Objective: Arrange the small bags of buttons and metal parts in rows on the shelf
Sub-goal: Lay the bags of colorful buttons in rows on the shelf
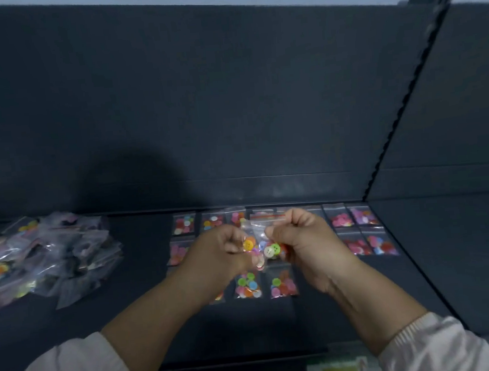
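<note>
Left hand: the left hand (216, 253) has its fingers curled and pinches the left side of a small clear bag.
Right hand: the right hand (304, 239) is likewise curled and grips the same bag by its right side, near the red-striped top.
Held bag: the held bag (261, 244) carries mixed buttons in yellow, green, white and orange. It hangs between the two hands above the middle of the rows and looks lifted off the shelf, not yet set down.
Laid bags: the laid bags (281, 284) lie flat in rows on the right half of the shelf (279, 324). One row runs along the back edge and a second sits just in front of it. A third row nearer the front shows only a few bags, and the arms cover parts of all three.
Pile: a loose pile (45, 259) of unsorted bags lies toward the back left corner, well apart from the rows. Some bags show bright buttons. Others look dark, and their contents cannot be told.
Done so far: by my judgement two rows are about laid and a third is begun.
Left to do: the held bag needs a place, probably in the front row, and the whole pile waits, so much of the task remains.
</note>
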Motion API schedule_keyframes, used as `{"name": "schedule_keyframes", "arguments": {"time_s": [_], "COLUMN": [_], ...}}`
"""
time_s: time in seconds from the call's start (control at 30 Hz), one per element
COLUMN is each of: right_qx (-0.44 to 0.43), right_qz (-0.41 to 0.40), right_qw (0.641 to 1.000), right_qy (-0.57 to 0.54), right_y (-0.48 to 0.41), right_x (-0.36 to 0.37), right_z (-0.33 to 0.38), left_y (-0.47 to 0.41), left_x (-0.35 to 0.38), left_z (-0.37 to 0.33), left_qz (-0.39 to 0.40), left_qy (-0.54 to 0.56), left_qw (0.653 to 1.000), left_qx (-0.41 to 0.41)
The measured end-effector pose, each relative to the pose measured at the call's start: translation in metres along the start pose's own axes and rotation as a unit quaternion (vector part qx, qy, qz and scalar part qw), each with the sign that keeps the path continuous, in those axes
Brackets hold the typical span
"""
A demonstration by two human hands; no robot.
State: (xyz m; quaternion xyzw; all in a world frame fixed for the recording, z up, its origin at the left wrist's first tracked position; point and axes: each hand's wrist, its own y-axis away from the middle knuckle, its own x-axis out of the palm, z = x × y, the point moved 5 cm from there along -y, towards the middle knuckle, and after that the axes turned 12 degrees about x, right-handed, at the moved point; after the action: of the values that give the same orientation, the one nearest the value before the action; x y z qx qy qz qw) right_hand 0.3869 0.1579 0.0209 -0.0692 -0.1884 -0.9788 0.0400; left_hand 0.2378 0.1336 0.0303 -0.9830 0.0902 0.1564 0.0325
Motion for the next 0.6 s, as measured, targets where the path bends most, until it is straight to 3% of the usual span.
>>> {"name": "schedule_keyframes", "arguments": {"time_s": [0.17, 0.4, 0.6], "right_qx": [-0.001, 0.040, 0.057], "right_qz": [-0.012, -0.013, -0.053], "right_qw": [1.000, 0.999, 0.990], "right_qy": [-0.016, -0.004, 0.115], "right_y": [0.008, 0.009, 0.015], "right_x": [-0.035, -0.074, -0.110], "right_z": [0.000, -0.010, -0.027], "left_y": [-0.001, -0.003, -0.004], "left_x": [0.038, 0.066, 0.065], "left_z": [0.000, 0.001, 0.002], "left_qz": [0.012, -0.060, -0.111], "left_qy": [0.062, 0.108, 0.087], "left_qw": [0.995, 0.987, 0.983], "left_qx": [-0.071, -0.107, -0.117]}}
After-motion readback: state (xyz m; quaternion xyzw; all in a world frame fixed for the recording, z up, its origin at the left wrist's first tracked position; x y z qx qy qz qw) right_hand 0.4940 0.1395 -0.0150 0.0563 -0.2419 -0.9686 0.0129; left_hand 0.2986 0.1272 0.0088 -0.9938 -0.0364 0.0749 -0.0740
